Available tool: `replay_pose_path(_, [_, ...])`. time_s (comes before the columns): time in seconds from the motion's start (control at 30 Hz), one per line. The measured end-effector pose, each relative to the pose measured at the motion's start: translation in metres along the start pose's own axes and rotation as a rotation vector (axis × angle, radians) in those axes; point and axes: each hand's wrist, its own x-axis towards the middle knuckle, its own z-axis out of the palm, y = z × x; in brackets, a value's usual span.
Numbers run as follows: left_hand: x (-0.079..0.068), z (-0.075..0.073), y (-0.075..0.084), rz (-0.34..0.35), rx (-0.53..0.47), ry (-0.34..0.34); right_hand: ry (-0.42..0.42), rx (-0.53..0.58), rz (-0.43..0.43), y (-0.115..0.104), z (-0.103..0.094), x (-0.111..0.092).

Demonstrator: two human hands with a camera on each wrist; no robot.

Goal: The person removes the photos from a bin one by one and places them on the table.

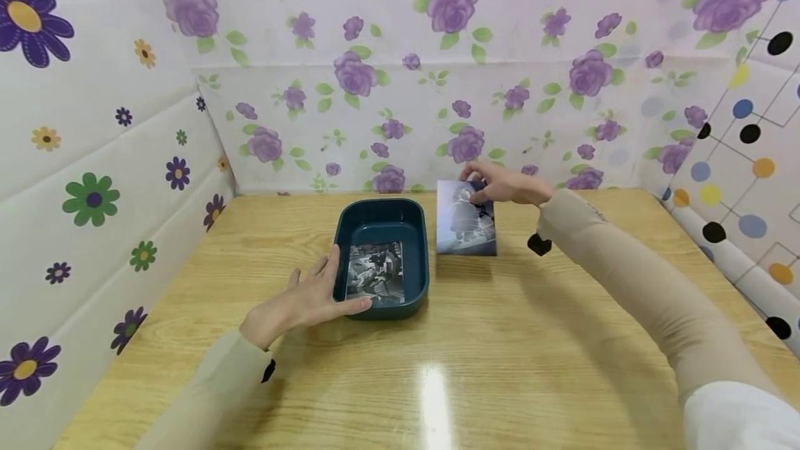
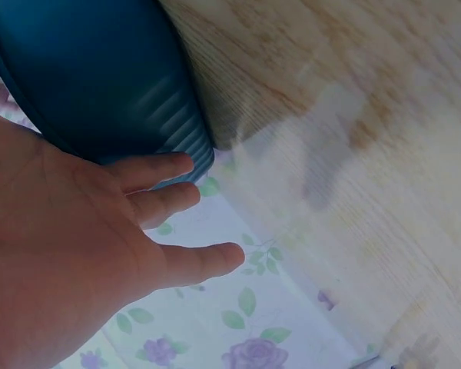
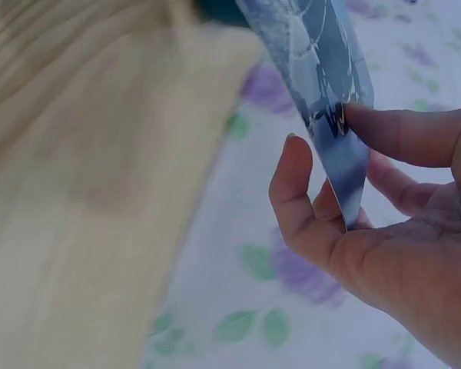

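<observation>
A dark teal rectangular tray [image 1: 382, 208] with rounded corners stands on the table, a black-and-white photo [image 1: 375, 273] lying inside it. My left hand [image 1: 306, 301] rests against the tray's left side, its thumb over the near rim and its other fingers spread along the outer wall. In the left wrist view those fingers [image 2: 165, 201] are extended beside the ribbed teal wall. To the right of the tray, my right hand [image 1: 500, 185] pinches a glossy picture card [image 1: 465, 224] by its upper right edge, thumb on the printed face and fingers behind, as the right wrist view shows.
The wooden tabletop [image 1: 500, 367] extends around the tray. Behind it rises a wall covering [image 1: 400, 96] with purple roses; patterned sheets [image 1: 94, 151] also close off the left and right sides.
</observation>
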Motion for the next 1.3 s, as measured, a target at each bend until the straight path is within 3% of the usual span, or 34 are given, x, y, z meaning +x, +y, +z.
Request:
replay_pose_path(0.27, [-0.001,-0.001,0.001,-0.027,-0.019,-0.034,-0.014,-0.061,0.029,0.046,0.033,0.006])
replay_pose_path(0.5, [0.002,-0.003,0.002,-0.031,-0.033,-0.059,0.104,-0.281,-0.065,0.056,0.060,0.022])
replay_pose_path(0.73, [0.001,-0.003,0.001,-0.035,-0.042,-0.069,0.183,-0.370,-0.080,0.064,0.059,0.029])
replay_pose_path(1.1, [0.000,-0.001,0.000,-0.032,-0.047,-0.069,0.253,-0.479,0.015,0.068,0.057,0.026])
replay_pose_path(1.2, [0.000,-0.001,0.000,-0.032,-0.049,-0.069,0.285,-0.450,-0.035,0.060,0.056,0.029])
replay_pose_path(1.3, [0.002,-0.001,0.001,-0.031,-0.052,-0.067,0.299,-0.282,-0.110,0.042,0.055,0.034])
